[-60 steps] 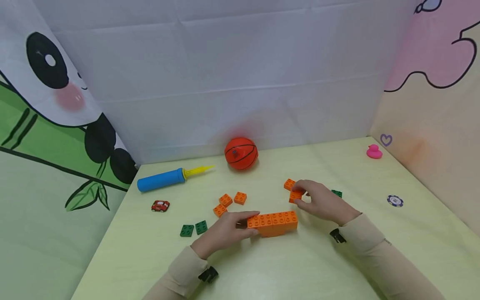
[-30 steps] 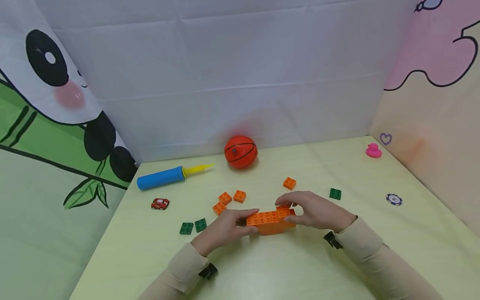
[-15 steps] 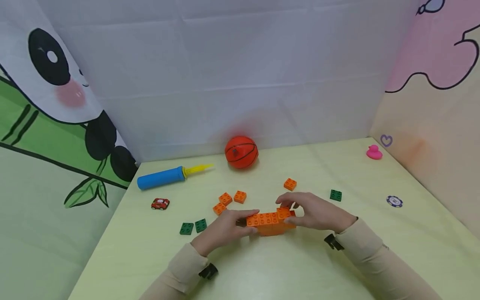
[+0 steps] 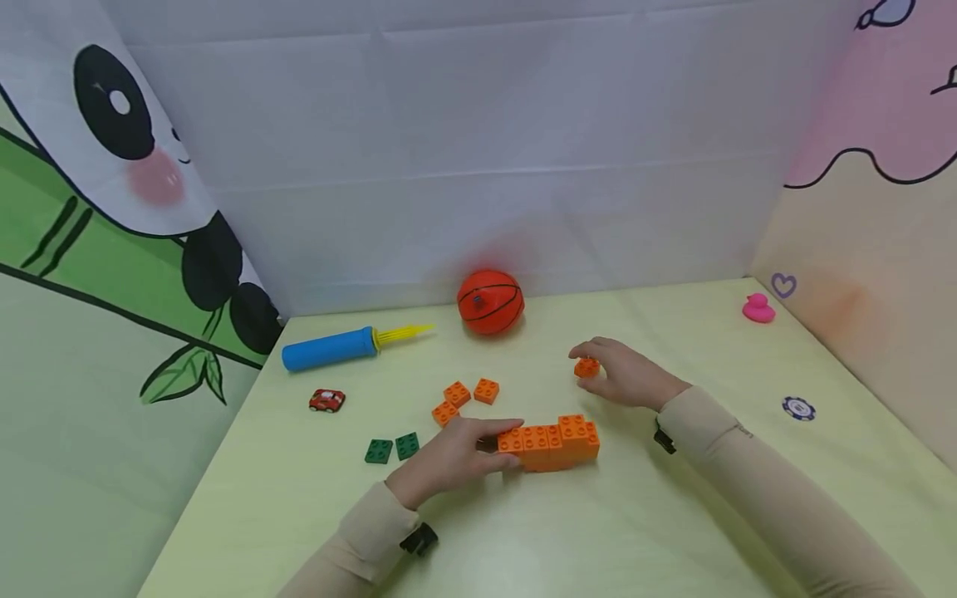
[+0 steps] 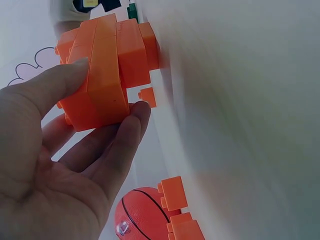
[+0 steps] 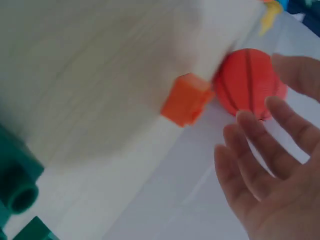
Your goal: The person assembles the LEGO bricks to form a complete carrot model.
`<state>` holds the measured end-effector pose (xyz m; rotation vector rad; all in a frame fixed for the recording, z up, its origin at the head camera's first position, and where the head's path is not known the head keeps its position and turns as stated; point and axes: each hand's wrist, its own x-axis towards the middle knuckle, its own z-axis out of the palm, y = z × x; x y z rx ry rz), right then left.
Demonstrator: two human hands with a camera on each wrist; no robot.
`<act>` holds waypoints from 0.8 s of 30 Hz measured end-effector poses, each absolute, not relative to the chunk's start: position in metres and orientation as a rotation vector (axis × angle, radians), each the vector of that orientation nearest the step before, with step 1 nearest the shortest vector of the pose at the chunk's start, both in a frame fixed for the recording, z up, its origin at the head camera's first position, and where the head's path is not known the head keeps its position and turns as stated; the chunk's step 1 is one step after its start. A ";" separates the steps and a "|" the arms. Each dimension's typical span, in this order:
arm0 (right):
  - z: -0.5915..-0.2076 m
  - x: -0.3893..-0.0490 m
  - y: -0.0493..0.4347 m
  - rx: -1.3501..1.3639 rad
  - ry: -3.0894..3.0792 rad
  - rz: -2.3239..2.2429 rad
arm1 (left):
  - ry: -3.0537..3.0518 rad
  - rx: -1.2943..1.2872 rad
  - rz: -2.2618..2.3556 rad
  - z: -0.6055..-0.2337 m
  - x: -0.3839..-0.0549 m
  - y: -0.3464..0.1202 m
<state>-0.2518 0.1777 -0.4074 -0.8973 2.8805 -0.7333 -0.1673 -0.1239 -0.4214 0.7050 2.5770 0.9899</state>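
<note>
My left hand grips the left end of a long block of joined orange toy bricks, thumb on the near side and fingers on the far side. One more brick sits on top, towards the block's right end. Behind the block, my right hand reaches over a single orange brick on the table. In the right wrist view the fingers are spread, and the orange brick stands apart from them.
Several loose orange bricks and two green bricks lie on the left, near a red toy car. Behind are a blue pump and a small basketball. A poker chip and pink duck lie right.
My right hand has carried an orange brick onto the block's top, let go of it, and moved back to the single brick behind. My left hand keeps its grip. The head view has shifted slightly.
</note>
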 end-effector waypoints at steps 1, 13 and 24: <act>-0.409 -0.257 0.176 -0.873 2.896 -0.686 | 2.576 0.704 0.992 -0.422 -0.167 -0.124; -0.423 -0.276 0.177 -0.670 2.846 -0.602 | 2.574 0.700 0.991 -0.423 -0.168 -0.122; -0.380 -0.208 0.161 -1.072 2.725 -0.945 | 2.566 0.691 0.991 -0.422 -0.168 -0.121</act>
